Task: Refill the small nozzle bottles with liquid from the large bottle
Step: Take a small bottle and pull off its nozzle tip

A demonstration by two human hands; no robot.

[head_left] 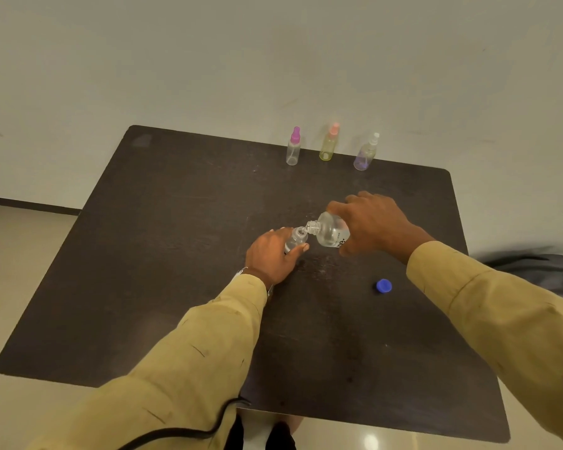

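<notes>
1. Large bottle (330,233), clear and uncapped, is tilted over the middle of the dark tabletop (176,254), its mouth meeting the open neck of a small clear bottle (295,240)
2. The right hand (374,222) grips the large bottle's body from above, fingers curled round it
3. The left hand (270,254) holds the small clear bottle, fingers and thumb wrapped round its body
4. A blue cap (384,286) lies on the tabletop near the right sleeve, apart from both bottles
5. Three nozzle bottles stand upright in a row at the far edge: a purple-topped bottle (293,147), a pink-topped bottle (329,142) and a white-topped bottle (367,152)
</notes>
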